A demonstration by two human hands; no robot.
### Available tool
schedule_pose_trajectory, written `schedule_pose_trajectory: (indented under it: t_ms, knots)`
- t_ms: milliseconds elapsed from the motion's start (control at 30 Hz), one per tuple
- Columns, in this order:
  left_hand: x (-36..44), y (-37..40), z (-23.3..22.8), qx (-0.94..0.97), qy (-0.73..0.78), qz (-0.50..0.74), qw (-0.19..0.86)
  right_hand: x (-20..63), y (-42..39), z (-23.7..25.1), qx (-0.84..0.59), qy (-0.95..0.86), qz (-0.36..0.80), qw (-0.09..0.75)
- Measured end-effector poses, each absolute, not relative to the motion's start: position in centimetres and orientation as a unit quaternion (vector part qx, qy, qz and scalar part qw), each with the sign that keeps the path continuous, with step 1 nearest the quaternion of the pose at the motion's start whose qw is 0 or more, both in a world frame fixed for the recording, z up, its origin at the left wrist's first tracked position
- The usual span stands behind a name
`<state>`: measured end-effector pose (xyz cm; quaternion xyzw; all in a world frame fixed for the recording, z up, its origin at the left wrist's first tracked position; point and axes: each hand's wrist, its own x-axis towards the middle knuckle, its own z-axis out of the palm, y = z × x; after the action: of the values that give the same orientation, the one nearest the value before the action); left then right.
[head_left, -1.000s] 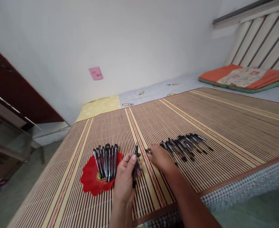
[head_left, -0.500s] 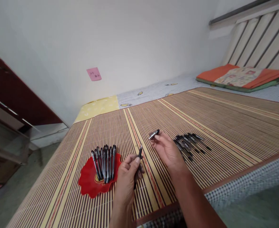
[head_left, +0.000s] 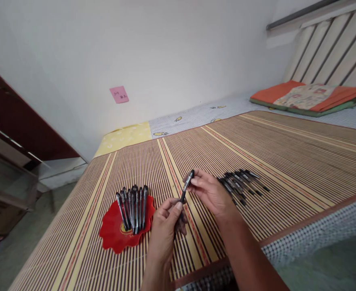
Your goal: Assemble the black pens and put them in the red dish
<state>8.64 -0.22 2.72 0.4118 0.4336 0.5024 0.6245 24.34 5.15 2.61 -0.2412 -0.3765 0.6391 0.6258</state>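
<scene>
My left hand [head_left: 167,220] is closed around the dark barrel of a pen [head_left: 182,198], its tip end pointing up and away. Between the thumb and fingers of my right hand [head_left: 209,190] is a black and clear pen cap [head_left: 188,180], which sits over the pen's tip in line with the barrel. How far down the cap is seated I cannot tell. Left of my hands, several capped pens [head_left: 135,208] lie side by side on a red wavy-edged plate [head_left: 109,226]. Several more black pens or pen parts [head_left: 241,184] lie in a loose row beyond my right wrist.
A striped bamboo mat [head_left: 83,226] covers the bed. Folded orange and green cloth [head_left: 308,97] lies at the far right by the white slatted headboard [head_left: 326,48]. A pink note [head_left: 119,94] is stuck to the wall. The mat's front edge runs below my forearms.
My right hand has brought the cap left and down onto the pen's tip, which was bare before. My left hand has shifted slightly right. The other pens have stayed put.
</scene>
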Motion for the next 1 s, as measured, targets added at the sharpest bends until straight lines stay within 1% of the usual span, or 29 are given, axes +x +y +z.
schedule_pose_trajectory:
  t_ms: [200,367,733,900,1000]
  knots:
    - [8.57,-0.21,2.77,0.408,0.432,0.506,0.625,24.19,4.79,3.12,-0.257,-0.39,0.65,0.6]
    - [8.63,-0.1,2.79,0.413,0.421,0.515,0.622,23.9,4.98,2.78,-0.258,-0.433,0.657,0.561]
    - [9.26,-0.49,3.26,0.38,0.397,0.548,0.631,23.77,4.76,2.19,-0.233,-0.459,0.678,0.524]
    - [9.15,-0.52,2.9,0.412,0.396,0.551,0.608,23.71,4.57,2.33,-0.232,-0.458,0.686,0.516]
    - [9.04,-0.64,3.11,0.447,0.4,0.53,0.599,23.67,4.62,2.2,-0.246,-0.464,0.683,0.507]
